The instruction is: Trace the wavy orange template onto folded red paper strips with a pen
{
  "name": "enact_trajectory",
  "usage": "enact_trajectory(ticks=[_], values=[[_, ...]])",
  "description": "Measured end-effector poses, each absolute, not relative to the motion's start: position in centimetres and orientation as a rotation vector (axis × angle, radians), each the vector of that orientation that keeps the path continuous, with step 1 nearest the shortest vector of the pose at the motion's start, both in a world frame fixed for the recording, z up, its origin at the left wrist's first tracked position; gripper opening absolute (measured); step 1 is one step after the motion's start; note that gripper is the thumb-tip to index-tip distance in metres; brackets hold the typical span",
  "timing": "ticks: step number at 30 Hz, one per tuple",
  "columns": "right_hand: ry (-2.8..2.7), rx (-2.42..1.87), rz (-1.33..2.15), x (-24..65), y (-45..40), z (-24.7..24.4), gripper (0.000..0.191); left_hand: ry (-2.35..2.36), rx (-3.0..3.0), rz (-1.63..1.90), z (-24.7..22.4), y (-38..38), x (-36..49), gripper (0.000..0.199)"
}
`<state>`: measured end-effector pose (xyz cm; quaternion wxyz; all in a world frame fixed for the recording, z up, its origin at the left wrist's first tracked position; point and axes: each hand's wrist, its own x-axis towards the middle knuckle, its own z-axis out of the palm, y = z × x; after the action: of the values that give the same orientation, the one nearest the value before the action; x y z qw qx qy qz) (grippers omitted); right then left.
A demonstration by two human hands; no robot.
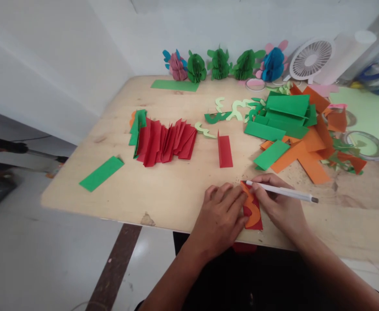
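My right hand point(280, 207) grips a white pen point(283, 190), its tip at the top of an orange curvy paper cutout point(253, 212). The cutout lies on a folded red paper strip point(260, 225) by the table's near edge. My left hand point(223, 211) rests on the cutout and strip from the left, fingers stretched out and pressing down. Part of the cutout is hidden under those fingers. Just beyond the hands stands another folded red strip point(225, 151). Farther left is a row of folded red papers point(166, 142).
Green papers point(288, 108) and orange papers point(306, 151) are heaped at right, beside tape rolls point(366, 144). Light green curvy cutouts point(238, 108) lie mid-table. Paper honeycomb figures point(220, 65) and a white fan point(311, 59) stand along the wall. One green strip point(101, 173) lies left.
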<state>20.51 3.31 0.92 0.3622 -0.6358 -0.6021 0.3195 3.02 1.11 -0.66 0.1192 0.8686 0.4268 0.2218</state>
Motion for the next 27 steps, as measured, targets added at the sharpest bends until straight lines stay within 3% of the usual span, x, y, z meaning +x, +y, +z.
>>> enact_trajectory(ticks=[27], values=[[-1.588,-1.648,0.791,20.46,3.22,0.84,0.02,1.238,2.512,0.647,-0.41,1.16,3.07,0.037]])
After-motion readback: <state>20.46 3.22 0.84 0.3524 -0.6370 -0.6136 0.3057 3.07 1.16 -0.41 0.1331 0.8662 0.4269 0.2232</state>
